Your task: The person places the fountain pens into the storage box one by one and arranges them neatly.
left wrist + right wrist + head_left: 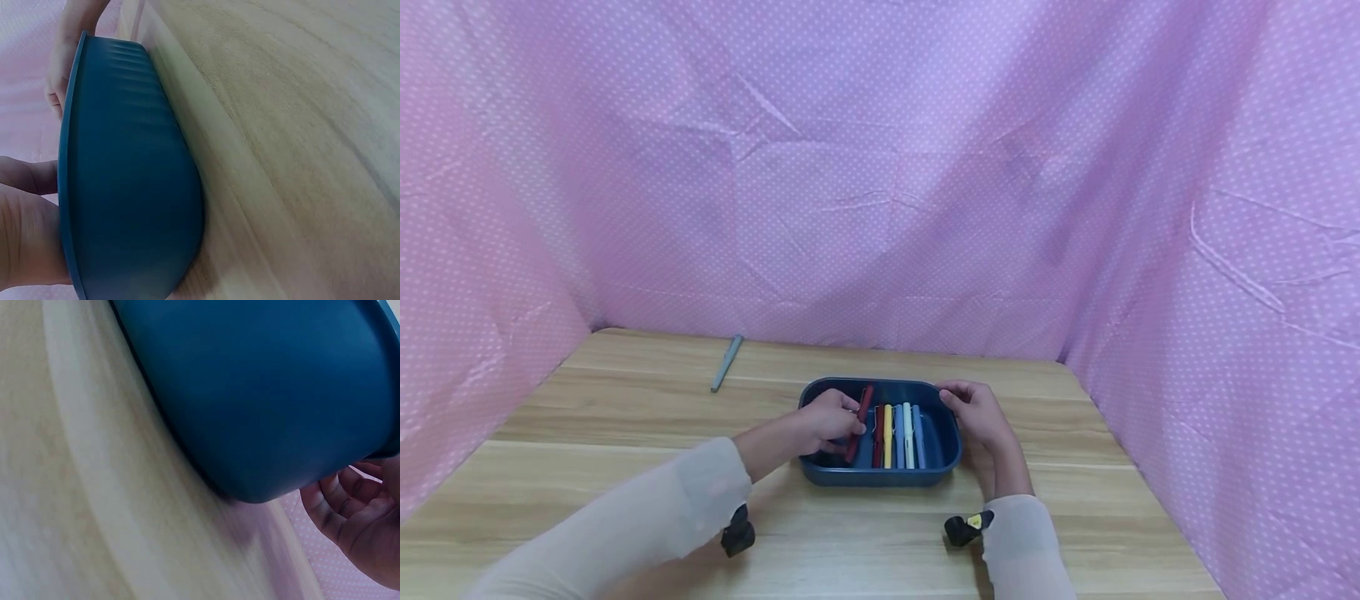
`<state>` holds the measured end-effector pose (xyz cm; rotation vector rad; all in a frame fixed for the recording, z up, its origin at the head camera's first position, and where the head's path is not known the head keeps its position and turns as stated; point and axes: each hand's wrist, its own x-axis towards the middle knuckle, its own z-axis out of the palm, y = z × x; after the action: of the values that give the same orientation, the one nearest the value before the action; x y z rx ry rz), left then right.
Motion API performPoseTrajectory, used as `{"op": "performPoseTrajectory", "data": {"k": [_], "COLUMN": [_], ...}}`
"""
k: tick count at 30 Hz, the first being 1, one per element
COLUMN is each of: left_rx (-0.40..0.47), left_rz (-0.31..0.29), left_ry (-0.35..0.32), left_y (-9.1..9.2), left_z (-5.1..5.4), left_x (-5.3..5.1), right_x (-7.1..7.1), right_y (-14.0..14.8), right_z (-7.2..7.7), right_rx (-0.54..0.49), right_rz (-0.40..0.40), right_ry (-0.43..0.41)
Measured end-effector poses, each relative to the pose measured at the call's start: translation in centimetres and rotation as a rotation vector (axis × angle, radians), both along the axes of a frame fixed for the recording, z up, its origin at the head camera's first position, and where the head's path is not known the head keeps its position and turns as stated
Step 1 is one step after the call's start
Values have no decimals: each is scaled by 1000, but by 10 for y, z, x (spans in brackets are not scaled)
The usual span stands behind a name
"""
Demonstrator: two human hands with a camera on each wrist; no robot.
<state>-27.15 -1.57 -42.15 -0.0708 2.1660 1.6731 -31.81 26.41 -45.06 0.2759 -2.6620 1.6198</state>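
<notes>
My left hand (832, 421) reaches into a dark blue rectangular box (880, 477) and pinches a dark red pen (866, 403), which is tilted. To the right of it several pens lie side by side in the box: another dark red pen (878, 437), a yellow pen (888, 437), a pale green pen (908, 435) and blue ones. My right hand (977, 412) grips the box's right rim near the far corner, thumb at the edge and fingers outside. In the right wrist view, curled fingers (340, 503) show beyond the box wall. The left wrist view hides the pens behind the box's side.
A grey-blue pen (727, 364) lies on the wooden table (647, 408) at the far left. Pink dotted cloth (850, 208) hangs behind the table and along both sides. Black wrist cameras sit below each sleeve.
</notes>
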Motion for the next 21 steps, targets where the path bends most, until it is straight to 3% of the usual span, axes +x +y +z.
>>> {"op": "performPoseTrajectory", "data": {"k": [13, 21], "left_rx": [-33, -99], "left_rz": [-18, 0], "left_ry": [16, 39], "left_y": [8, 10], "left_z": [-15, -14], "left_x": [0, 4], "right_x": [-1, -2], "right_y": [0, 1], "right_z": [0, 0], "right_rx": [10, 5], "right_rz": [1, -1], "right_ry": [-4, -14]}}
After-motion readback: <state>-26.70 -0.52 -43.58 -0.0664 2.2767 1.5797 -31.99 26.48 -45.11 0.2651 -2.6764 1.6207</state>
